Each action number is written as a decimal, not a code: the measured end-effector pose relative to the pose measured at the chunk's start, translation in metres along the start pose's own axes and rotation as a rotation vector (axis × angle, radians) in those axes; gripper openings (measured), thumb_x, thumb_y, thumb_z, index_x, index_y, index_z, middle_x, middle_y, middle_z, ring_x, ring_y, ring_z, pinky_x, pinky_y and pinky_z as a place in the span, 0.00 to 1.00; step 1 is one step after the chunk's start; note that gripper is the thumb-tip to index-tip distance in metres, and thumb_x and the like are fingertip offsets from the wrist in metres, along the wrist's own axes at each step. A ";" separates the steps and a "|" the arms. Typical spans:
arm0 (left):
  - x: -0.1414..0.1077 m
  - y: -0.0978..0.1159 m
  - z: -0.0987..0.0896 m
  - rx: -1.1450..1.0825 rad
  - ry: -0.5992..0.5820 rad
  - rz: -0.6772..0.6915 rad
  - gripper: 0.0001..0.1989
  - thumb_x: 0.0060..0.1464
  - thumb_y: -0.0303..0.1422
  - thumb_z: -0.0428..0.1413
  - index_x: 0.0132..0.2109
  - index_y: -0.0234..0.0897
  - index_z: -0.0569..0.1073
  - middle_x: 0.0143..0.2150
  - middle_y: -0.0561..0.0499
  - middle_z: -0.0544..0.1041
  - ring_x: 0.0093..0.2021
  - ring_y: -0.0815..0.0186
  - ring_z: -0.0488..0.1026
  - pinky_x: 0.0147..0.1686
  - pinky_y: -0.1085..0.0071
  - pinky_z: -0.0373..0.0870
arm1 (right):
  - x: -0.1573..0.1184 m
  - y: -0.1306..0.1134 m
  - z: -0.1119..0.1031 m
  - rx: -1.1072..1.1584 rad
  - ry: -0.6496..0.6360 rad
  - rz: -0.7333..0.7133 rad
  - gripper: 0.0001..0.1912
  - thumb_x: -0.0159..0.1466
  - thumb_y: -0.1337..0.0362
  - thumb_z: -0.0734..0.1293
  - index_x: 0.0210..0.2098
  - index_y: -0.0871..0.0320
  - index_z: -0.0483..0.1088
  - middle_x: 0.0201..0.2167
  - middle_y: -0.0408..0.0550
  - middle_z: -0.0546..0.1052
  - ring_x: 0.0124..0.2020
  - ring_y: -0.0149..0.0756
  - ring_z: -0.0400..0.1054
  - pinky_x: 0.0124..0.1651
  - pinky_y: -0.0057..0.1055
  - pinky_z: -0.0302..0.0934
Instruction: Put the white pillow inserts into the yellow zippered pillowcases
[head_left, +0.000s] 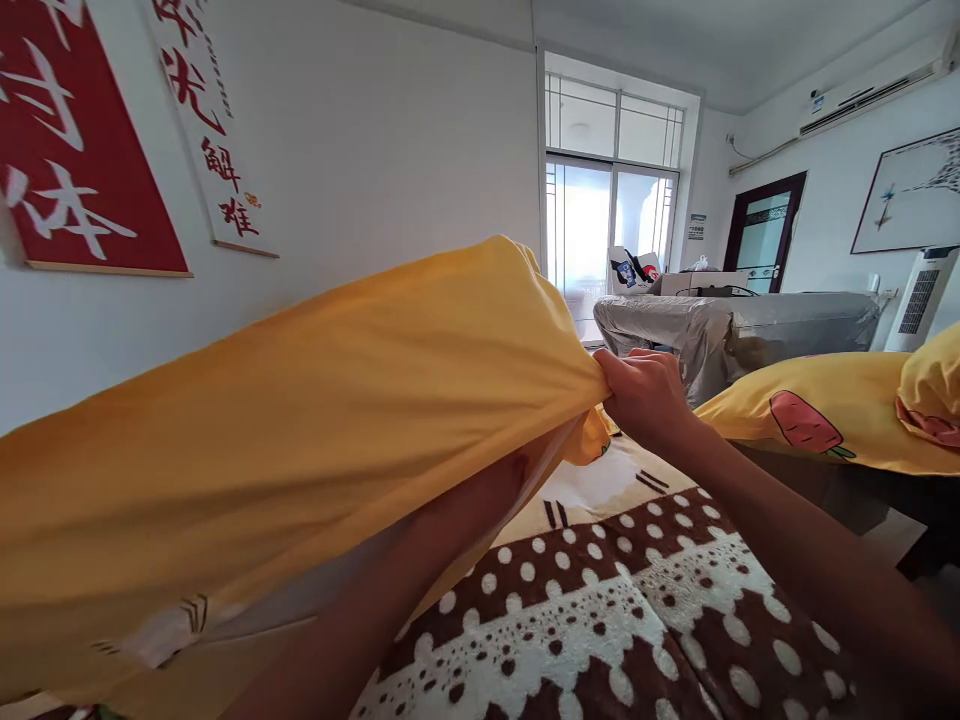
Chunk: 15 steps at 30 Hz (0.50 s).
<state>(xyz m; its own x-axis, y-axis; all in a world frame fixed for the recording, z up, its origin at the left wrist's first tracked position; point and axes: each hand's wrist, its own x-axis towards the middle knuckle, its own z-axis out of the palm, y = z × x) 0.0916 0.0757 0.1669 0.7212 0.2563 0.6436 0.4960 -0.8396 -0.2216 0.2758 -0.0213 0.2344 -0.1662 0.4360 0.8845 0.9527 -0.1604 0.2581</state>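
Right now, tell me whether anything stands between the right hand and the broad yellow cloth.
Nothing visible stands between them: the right hand grasps the edge of the broad yellow cloth directly. The left hand is hidden by the cloth, so its grip cannot be told.

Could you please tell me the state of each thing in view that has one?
Yellow cover: lifted and pulled taut
Right hand: closed on the cover's edge
Left hand: hidden by the cover, grip unseen
Brown dotted blanket: spread out
Far furniture: draped in plastic sheeting
Dark-framed door: appears shut
Air conditioner: on or off, cannot tell
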 end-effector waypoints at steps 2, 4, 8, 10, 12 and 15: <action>-0.002 -0.003 -0.001 0.007 -0.048 0.038 0.20 0.59 0.31 0.48 0.58 0.39 0.67 0.59 0.44 0.69 0.60 0.54 0.64 0.60 0.55 0.59 | 0.004 -0.003 0.010 -0.001 -0.035 0.073 0.10 0.50 0.72 0.56 0.25 0.58 0.67 0.11 0.42 0.59 0.17 0.30 0.46 0.27 0.29 0.36; -0.014 -0.002 -0.004 -0.021 -0.103 0.170 0.19 0.60 0.30 0.47 0.58 0.41 0.66 0.60 0.47 0.68 0.62 0.57 0.62 0.61 0.57 0.56 | 0.002 -0.001 0.022 0.002 -0.092 0.111 0.11 0.52 0.72 0.56 0.28 0.59 0.69 0.14 0.44 0.64 0.18 0.31 0.50 0.28 0.30 0.37; -0.073 -0.001 -0.011 -0.185 -0.130 0.331 0.20 0.61 0.27 0.45 0.59 0.42 0.64 0.58 0.49 0.70 0.62 0.64 0.61 0.61 0.60 0.54 | -0.027 0.009 0.047 0.033 -0.223 0.193 0.10 0.54 0.71 0.57 0.30 0.60 0.69 0.20 0.48 0.72 0.22 0.33 0.59 0.29 0.31 0.37; -0.112 -0.011 -0.010 -0.265 -0.125 0.273 0.16 0.60 0.27 0.46 0.53 0.41 0.68 0.52 0.48 0.74 0.57 0.65 0.66 0.58 0.64 0.59 | -0.049 0.015 0.059 0.071 -0.297 0.287 0.09 0.55 0.70 0.57 0.31 0.59 0.69 0.22 0.49 0.74 0.24 0.34 0.61 0.28 0.30 0.38; -0.149 -0.035 -0.003 -0.269 -0.121 0.177 0.13 0.58 0.27 0.47 0.49 0.39 0.69 0.47 0.47 0.76 0.52 0.64 0.69 0.53 0.67 0.63 | -0.066 0.017 0.072 0.115 -0.365 0.399 0.09 0.57 0.69 0.57 0.32 0.59 0.68 0.26 0.49 0.75 0.26 0.35 0.64 0.28 0.30 0.39; -0.180 -0.089 0.011 -0.146 -0.077 -0.116 0.09 0.58 0.33 0.48 0.43 0.39 0.70 0.42 0.46 0.77 0.43 0.61 0.72 0.43 0.67 0.68 | -0.073 0.013 0.092 0.163 -0.436 0.536 0.12 0.60 0.68 0.55 0.36 0.59 0.69 0.31 0.50 0.76 0.30 0.36 0.66 0.29 0.29 0.43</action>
<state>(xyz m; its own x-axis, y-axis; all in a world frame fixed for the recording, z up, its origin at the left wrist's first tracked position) -0.0768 0.1102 0.0627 0.7009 0.3866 0.5994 0.5067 -0.8613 -0.0369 0.3235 0.0259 0.1377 0.4210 0.6543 0.6282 0.9063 -0.3324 -0.2611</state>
